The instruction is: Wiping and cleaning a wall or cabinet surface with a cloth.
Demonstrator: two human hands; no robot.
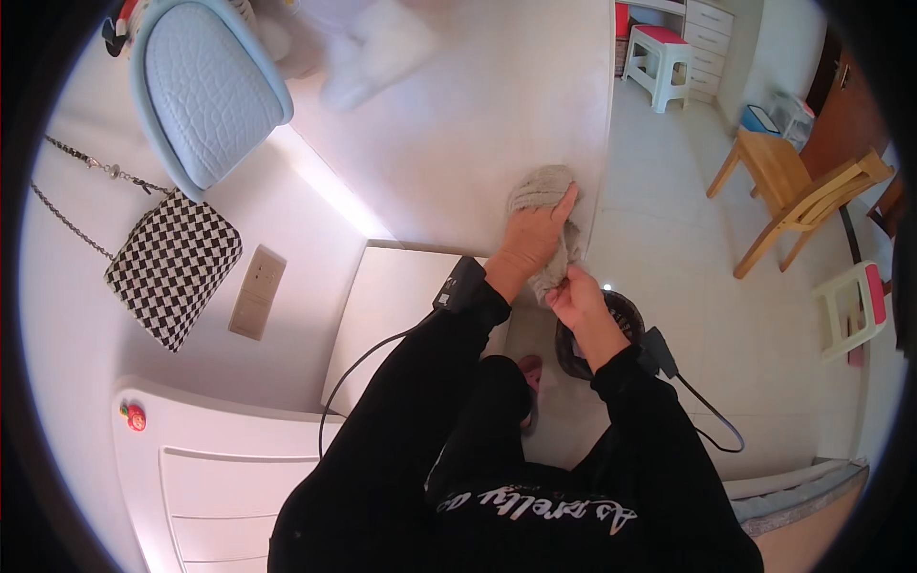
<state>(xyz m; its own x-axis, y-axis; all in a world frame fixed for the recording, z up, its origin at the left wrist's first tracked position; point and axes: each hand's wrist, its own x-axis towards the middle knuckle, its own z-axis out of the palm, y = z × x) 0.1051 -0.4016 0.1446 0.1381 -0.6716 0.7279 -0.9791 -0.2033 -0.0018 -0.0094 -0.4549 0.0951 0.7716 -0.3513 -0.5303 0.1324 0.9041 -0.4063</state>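
Note:
A grey-beige fluffy cloth (542, 188) lies against or just in front of a smooth white panel (458, 143), near the panel's right edge. My left hand (531, 236) holds the cloth. Its fingers are hidden in the folds, and the thumb shows on the outside. My right hand (582, 304) pinches the cloth's lower end between thumb and fingers. Below my right forearm, partly covered by it, a dark waste bin (625, 315) stands on the floor.
At left, a black-and-white checked handbag (175, 265) hangs by a chain near a wall socket plate (258, 292) and a light-blue padded object (211, 93). A low white cabinet (408, 301) stands below. Right are a wooden chair (770, 161) and a plastic stool (658, 68).

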